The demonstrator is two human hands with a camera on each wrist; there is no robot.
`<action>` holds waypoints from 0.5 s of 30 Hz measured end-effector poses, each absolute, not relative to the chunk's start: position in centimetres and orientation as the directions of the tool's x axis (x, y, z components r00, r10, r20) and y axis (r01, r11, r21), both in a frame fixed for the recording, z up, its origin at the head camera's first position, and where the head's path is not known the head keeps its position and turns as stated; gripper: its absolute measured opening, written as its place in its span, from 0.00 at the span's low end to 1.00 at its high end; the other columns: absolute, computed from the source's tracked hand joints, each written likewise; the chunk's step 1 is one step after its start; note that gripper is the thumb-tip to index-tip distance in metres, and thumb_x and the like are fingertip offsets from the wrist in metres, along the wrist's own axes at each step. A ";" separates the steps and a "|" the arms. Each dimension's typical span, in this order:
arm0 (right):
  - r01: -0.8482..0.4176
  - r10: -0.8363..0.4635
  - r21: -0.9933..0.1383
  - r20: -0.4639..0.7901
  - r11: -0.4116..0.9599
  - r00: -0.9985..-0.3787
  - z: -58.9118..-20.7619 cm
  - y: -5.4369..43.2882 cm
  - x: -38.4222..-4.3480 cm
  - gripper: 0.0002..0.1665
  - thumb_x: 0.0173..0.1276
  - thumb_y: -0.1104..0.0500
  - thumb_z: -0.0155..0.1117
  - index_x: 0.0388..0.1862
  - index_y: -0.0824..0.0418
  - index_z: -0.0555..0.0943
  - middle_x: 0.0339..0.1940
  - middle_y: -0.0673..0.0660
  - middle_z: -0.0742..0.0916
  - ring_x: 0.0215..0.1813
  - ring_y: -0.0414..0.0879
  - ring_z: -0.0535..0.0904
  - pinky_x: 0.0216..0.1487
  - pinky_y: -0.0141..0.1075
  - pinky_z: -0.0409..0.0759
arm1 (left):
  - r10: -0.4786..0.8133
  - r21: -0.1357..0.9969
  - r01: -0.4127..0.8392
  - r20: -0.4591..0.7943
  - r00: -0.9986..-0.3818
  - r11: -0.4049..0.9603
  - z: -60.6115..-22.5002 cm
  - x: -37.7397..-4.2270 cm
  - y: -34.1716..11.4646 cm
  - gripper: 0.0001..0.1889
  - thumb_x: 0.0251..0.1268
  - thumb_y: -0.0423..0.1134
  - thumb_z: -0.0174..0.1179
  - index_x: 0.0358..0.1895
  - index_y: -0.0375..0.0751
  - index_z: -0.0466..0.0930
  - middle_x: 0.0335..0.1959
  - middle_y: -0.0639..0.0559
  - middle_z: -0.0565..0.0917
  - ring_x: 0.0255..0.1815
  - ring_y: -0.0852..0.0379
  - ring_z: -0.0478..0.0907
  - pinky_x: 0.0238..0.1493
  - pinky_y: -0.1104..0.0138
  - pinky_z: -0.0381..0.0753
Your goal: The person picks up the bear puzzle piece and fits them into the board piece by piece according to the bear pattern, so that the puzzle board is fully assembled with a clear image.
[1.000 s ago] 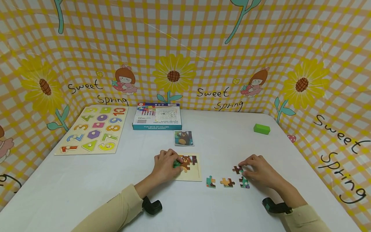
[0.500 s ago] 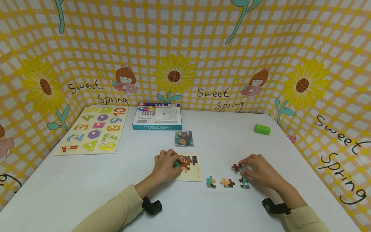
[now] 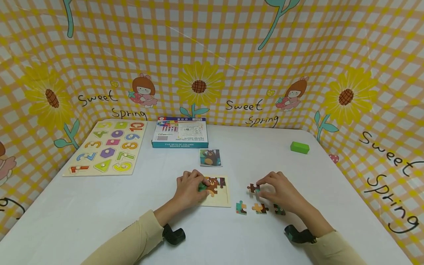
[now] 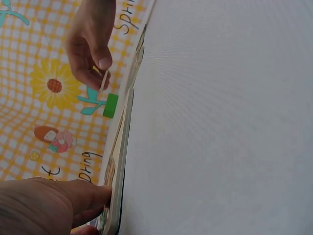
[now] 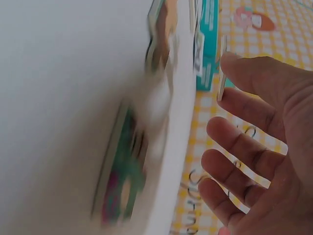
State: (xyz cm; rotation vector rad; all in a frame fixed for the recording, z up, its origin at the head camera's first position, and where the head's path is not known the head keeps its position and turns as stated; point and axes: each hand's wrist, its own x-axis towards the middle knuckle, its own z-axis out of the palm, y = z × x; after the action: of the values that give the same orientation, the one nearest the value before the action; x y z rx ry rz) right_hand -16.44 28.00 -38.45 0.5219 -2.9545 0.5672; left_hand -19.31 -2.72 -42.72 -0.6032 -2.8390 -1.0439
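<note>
Pinching between thumb and forefinger, the right hand's grip has a brown puzzle piece with a touch of teal; the right hand carries it clear of the surface, its other fingers fanned apart. That piece is to the right of the wooden tray, near its edge and apart from it. Over at the tray's left part rests the left hand, thumb and finger spaced apart over the pieces; whether it pinches the tray or only presses down, I cannot tell. Between and beside those fingers shows a partly assembled bear picture, bare wood to its right and below.

Three loose pieces lie in a row right of the tray: a teal one, a tan-and-brown one, and a dark green one partly covered by the right hand.

Just behind the tray lies a bear card, and behind that a teal-edged box. Farther left is a number board; far right, a green block. Checked, sunflower-printed cloth rises behind everything.
</note>
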 end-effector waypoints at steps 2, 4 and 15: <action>-0.354 -0.319 -0.342 0.154 0.870 -0.935 -38.4 27.2 -16.6 0.15 0.56 0.58 0.70 0.43 0.55 0.84 0.43 0.52 0.82 0.49 0.49 0.70 0.46 0.44 0.73 | 0.341 0.610 0.378 0.182 -0.922 0.696 -42.6 -19.3 -2.7 0.06 0.52 0.39 0.63 0.36 0.50 0.82 0.44 0.52 0.75 0.50 0.48 0.64 0.54 0.44 0.57; -0.363 -0.329 -0.340 0.155 0.867 -0.931 -38.5 26.3 -16.8 0.15 0.55 0.58 0.71 0.43 0.55 0.84 0.42 0.51 0.82 0.49 0.49 0.71 0.46 0.44 0.73 | 0.343 0.610 0.378 0.179 -0.922 0.697 -42.6 -19.3 -2.7 0.07 0.52 0.40 0.63 0.36 0.50 0.82 0.45 0.52 0.75 0.51 0.48 0.64 0.54 0.44 0.57; -0.413 -0.403 -0.319 0.102 0.853 -0.910 -38.8 21.6 -17.6 0.15 0.55 0.54 0.71 0.42 0.55 0.84 0.42 0.51 0.83 0.46 0.46 0.70 0.47 0.42 0.71 | 0.346 0.612 0.384 0.186 -0.919 0.691 -42.6 -19.2 -2.7 0.06 0.53 0.40 0.62 0.35 0.50 0.82 0.44 0.53 0.75 0.51 0.48 0.64 0.54 0.44 0.57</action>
State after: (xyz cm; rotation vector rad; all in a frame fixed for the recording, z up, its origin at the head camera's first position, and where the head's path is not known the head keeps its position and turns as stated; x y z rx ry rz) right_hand -17.65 21.63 -38.78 0.6592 -2.9938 0.5259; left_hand -19.22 -2.72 -42.56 -0.6131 -2.8369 -1.0465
